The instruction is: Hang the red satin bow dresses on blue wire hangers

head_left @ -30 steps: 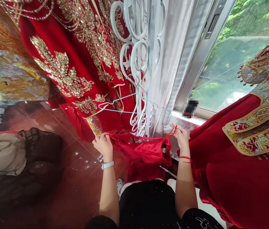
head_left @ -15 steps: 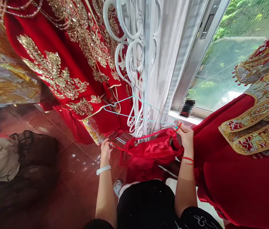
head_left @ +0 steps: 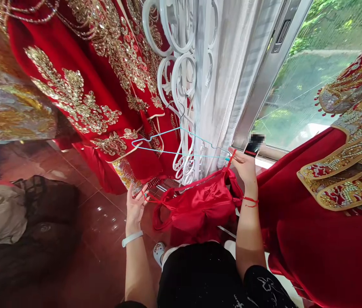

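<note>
A red satin dress with thin straps hangs stretched between my two hands, in front of my body. My left hand holds one strap, hooked over its partly spread fingers, below the left end of a light blue wire hanger. With the other strap pinched in its fingers, my right hand is at the right end of that hanger. Whether this strap loops over the hanger is too small to tell. The hanger's hook hangs on a white scrollwork metal stand.
Red gowns with gold beading hang at left, and another embroidered red garment hangs at right. A window is behind, with a dark phone-like object at its sill. Bags lie on the tiled floor.
My right hand has moved left and slightly up with its strap, along with the hanger's right end. My left hand has shifted left, its fingers more spread. The dress has opened out wider.
</note>
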The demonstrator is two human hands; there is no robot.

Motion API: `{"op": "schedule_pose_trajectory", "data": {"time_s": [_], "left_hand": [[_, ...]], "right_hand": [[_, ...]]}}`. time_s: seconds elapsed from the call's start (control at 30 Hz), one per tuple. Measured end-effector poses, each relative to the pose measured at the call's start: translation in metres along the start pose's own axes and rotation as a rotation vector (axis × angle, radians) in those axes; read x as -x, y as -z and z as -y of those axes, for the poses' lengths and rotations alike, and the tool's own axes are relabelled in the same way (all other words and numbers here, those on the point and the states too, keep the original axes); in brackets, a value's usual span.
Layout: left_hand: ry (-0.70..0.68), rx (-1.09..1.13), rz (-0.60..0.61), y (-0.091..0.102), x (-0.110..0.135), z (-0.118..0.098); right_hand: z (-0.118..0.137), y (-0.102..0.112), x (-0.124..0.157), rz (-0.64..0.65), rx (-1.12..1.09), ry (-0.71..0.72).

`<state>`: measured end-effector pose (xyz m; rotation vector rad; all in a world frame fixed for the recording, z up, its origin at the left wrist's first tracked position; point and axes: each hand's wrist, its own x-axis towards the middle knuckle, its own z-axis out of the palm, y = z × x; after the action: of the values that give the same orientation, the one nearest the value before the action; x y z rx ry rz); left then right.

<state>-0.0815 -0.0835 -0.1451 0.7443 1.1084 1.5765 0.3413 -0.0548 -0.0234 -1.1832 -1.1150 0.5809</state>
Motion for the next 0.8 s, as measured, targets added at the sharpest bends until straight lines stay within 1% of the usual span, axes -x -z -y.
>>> {"op": "schedule_pose_trajectory", "data": {"time_s": [0.1,0.23,0.37,0.5,0.57,0.67,0.73,0.8], "left_hand": [[-0.055,-0.001,-0.037,0.007,0.006,-0.01],[-0.044,-0.03,-0.026,0.01,0.015,-0.019],[-0.036,-0.041,-0.025,0.009,0.021,-0.025],[-0.083,-0.042,-0.035,0.007,0.022,-0.029],[-0.119,-0.048,-0.031,0.006,0.021,-0.031],[-0.16,-0.088,-0.003,0.003,0.019,-0.03],[-0.18,-0.129,0.02,0.001,0.019,-0.03],[-0.205,-0.177,0.025,-0.001,0.02,-0.032]], "right_hand": [[0.004,-0.009,-0.015,0.033,0.038,0.027],[0.009,-0.022,-0.026,0.06,0.095,0.057],[0.014,-0.04,-0.029,0.172,0.054,0.024],[0.016,-0.052,-0.027,0.245,0.023,0.003],[0.015,-0.054,-0.026,0.302,0.075,0.041],[0.013,-0.056,-0.023,0.368,0.228,0.124],[0.011,-0.059,-0.021,0.355,0.339,0.175],[0.009,-0.064,-0.019,0.277,0.41,0.209]]}}
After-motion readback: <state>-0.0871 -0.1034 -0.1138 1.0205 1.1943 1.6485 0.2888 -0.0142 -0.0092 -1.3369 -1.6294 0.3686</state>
